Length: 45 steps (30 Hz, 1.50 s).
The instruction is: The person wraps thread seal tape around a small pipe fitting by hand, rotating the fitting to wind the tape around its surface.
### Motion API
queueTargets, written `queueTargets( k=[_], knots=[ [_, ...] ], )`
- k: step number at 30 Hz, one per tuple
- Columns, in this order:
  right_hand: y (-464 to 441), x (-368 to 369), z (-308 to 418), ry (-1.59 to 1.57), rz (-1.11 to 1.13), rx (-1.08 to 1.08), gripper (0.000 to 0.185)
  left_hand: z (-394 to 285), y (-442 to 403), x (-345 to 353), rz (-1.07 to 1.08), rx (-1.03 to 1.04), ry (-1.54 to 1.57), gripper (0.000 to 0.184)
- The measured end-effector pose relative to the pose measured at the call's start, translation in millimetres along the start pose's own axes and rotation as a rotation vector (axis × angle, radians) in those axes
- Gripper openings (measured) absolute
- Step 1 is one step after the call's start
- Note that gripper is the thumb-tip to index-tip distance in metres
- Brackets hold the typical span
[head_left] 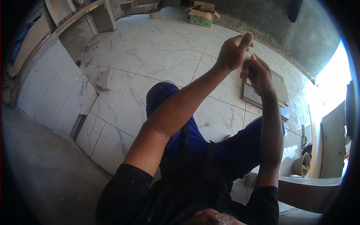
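Observation:
Both hands are raised close together in front of me, over the tiled floor. My left hand (232, 53) is closed, its thumb pointing up. My right hand (258, 74) is just below and to the right, fingers curled inward. Between them shows a small whitish thing (247, 56), mostly covered by the fingers; its kind is not clear. It touches the fingers of both hands, as far as I can see. Beneath my right hand, flat tiles or boards (275, 90) lie stacked on the floor.
An open cardboard box (201, 15) stands by the far wall. A white-tiled low wall (52, 82) runs along the left, with a broken piece (103, 80) beside it. At the lower right are a bucket (300, 165) and a curved brown edge (311, 191).

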State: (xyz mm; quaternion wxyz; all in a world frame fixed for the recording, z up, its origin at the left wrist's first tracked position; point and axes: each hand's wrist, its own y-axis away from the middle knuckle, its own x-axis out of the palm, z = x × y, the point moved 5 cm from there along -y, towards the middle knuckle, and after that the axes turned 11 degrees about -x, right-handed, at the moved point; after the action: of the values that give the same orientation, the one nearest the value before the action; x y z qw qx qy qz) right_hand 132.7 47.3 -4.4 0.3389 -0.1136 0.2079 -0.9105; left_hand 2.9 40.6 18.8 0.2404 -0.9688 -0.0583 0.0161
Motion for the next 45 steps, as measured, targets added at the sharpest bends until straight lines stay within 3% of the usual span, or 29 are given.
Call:
queueTargets(
  k=[3,27,35,45],
  knots=[
    [-1,-6,-4,-0.153,0.019,0.025,0.036,-6,1,-2,0.021,0.01,-0.004,0.076],
    [1,-7,4,-0.08,0.017,-0.03,0.046,-6,3,4,0.183,0.08,0.075,0.069],
    [1,-12,9,-0.087,-0.029,-0.036,0.035,-7,7,4,0.223,0.024,0.157,0.072],
    [1,-20,5,0.055,-0.127,-0.047,0.03,-4,2,-2,0.072,0.074,0.048,0.071]
  ],
)
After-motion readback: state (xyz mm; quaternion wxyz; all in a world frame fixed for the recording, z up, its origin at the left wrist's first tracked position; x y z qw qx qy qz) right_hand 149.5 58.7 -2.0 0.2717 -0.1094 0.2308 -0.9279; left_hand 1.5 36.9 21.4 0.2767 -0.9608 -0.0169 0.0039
